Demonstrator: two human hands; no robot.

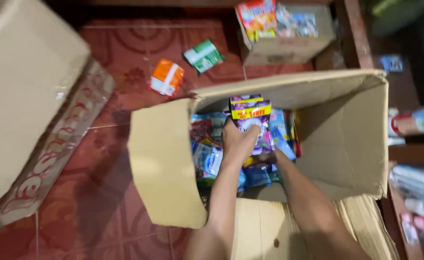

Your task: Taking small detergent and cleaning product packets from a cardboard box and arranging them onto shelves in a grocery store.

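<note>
Two hands worked inside open cardboard box on red tiled floor. Head view: left hand, fingers closed round purple sachet pack, held pack upright above packed goods, clear of flaps. Right hand reached under pack; fingers hidden, grip impossible to tell. Orange packet, green packet lay loose on floor, well apart from box.
</note>
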